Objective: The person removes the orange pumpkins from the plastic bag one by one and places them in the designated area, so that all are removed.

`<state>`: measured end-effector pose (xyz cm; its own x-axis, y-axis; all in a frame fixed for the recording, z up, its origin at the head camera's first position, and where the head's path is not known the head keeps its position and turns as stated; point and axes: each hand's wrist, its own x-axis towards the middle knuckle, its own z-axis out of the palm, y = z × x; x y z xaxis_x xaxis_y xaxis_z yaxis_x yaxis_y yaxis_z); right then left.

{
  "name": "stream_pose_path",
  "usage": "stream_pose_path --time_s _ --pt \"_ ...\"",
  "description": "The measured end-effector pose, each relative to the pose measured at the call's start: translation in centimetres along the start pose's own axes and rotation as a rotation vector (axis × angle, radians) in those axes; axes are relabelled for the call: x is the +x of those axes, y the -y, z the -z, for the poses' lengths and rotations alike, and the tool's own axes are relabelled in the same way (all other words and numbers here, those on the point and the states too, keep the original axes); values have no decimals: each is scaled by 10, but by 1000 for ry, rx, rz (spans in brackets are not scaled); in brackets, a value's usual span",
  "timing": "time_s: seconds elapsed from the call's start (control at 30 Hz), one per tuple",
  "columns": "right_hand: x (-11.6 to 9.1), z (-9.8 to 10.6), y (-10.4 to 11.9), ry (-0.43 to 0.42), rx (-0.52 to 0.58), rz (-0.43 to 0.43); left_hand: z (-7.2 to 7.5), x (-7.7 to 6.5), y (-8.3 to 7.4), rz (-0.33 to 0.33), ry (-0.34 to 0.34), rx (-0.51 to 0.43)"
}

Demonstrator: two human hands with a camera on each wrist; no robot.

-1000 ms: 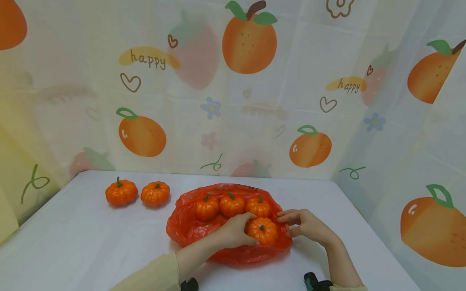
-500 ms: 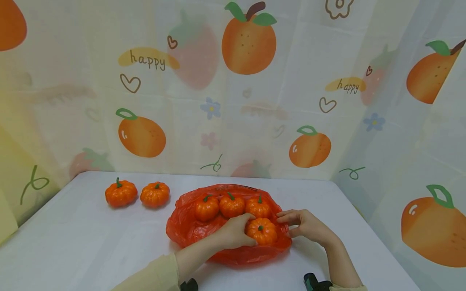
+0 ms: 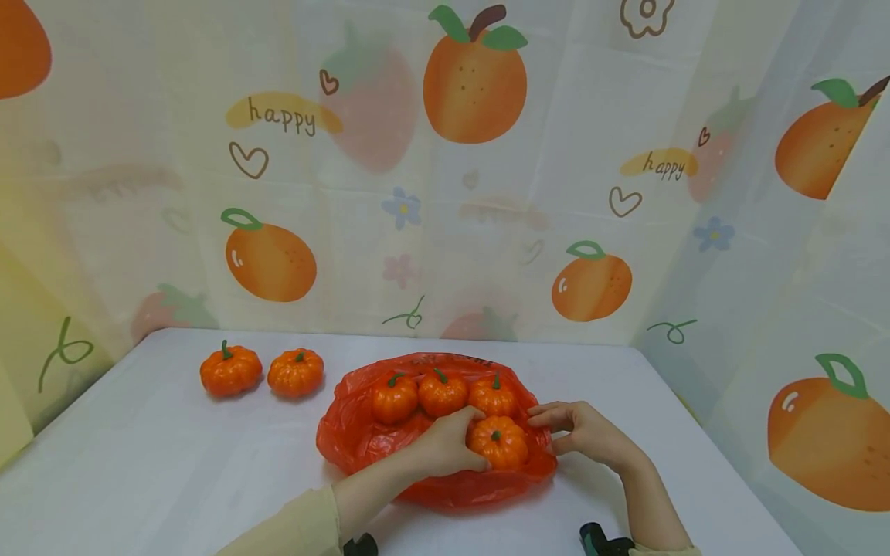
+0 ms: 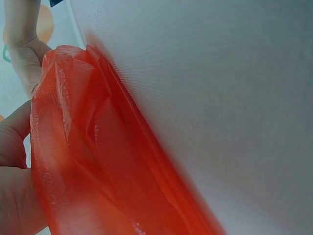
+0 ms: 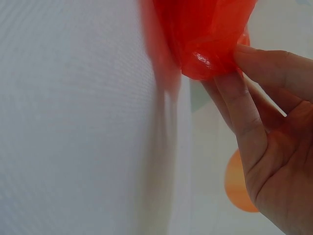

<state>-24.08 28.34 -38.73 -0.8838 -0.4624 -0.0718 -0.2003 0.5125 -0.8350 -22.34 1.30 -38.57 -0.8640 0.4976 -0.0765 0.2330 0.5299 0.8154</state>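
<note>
Left hand (image 3: 448,444) grips a pumpkin (image 3: 497,443) in the red bag (image 3: 348,434), right hand (image 3: 591,434) pinches its edge

Head view: the bag lies on the white table (image 3: 139,455), its mouth facing up. The left hand reaches over the bag's near edge, its grip clamped on the pumpkin, which is inside the bag's right part, toward the near side. Three pumpkins (image 3: 443,394) sit in a row along the bag's far side. At the bag's right edge, the right hand's grip is together on the film. Two more pumpkins (image 3: 296,374) stand left of the bag, near each other. Behind the bag hangs a printed cloth (image 3: 473,232).

Left wrist view: the bag's wrinkled side fills the middle and hides the pumpkin; part of the left hand shows beside it, with the right hand at the bag's far end.

Right wrist view: thumb and fingers (image 5: 244,112) meet at the bag's edge, which bunches between them
</note>
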Motion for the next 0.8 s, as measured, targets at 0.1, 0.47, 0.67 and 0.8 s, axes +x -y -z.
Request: stream_pose_path --time_s 0.1,0.47,0.67,0.8 --pt "0 0 0 -1 -1 1 0 -1 0 1 -4 -10" --pt "0 0 1 -3 -23 13 5 -4 1 10 -12 -39" --pt "-1 0 3 -6 -20 -10 12 -11 0 9 -30 -56" --pt "-1 0 3 -6 -13 -15 22 -16 0 15 -59 -54"
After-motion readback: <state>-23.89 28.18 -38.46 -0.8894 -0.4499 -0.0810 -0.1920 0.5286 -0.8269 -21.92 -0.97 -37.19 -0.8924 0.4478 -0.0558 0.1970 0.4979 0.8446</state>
